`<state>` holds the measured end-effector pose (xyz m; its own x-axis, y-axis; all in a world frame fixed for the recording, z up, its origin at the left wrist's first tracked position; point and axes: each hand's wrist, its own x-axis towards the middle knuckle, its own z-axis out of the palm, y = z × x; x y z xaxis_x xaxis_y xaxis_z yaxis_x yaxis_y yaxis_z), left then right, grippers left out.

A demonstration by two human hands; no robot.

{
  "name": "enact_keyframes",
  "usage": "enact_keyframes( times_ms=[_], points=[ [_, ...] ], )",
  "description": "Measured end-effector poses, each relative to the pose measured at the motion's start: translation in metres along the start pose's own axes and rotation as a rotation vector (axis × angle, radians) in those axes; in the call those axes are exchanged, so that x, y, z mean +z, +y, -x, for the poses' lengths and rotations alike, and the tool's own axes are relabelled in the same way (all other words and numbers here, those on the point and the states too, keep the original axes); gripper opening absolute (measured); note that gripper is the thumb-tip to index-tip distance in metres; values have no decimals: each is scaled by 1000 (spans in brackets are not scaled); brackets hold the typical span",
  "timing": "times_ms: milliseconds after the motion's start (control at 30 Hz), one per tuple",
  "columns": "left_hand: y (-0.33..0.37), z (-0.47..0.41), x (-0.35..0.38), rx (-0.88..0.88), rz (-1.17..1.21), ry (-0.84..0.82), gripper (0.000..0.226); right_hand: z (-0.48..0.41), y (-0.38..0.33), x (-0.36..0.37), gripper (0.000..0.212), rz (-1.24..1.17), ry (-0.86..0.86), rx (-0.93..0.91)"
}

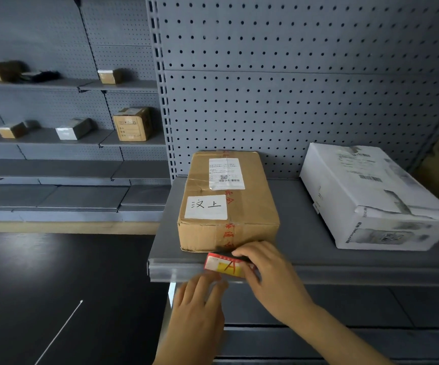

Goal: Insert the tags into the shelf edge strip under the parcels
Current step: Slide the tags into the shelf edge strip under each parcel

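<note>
Tag [225, 265] under brown parcel [227, 201], seemingly pinched.

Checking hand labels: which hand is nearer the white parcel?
Right. The right hand pinches the tag at the shelf edge strip, below and left of the white parcel. The left hand sits farther left, under the strip.

A red-and-yellow paper tag [225, 265] marked with a red letter A sat tilted against the grey plastic shelf edge strip [176, 271], directly below a brown cardboard parcel [228, 204] with white labels, while a white cardboard parcel [371, 196] lay well apart to the right.
</note>
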<state>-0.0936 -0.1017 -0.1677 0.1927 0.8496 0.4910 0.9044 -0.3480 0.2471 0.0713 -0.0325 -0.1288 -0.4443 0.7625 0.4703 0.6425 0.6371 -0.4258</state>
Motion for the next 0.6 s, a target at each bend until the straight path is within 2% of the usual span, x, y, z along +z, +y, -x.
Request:
enact_keyframes(
  times_ms=[133,233,467,600],
  points=[
    [10,-19,4,76,38,-5,54,12,6,-16,17,47,23,12],
    [29,-42,6,165,107,24,31,32,17,-40,18,65,64,40],
    [109,-100,33,408,202,69,27,97,55,-125,20,145,155,242],
    [173,-120,55,511,248,-7,29,145,80,-180,21,205,211,304]
  ],
)
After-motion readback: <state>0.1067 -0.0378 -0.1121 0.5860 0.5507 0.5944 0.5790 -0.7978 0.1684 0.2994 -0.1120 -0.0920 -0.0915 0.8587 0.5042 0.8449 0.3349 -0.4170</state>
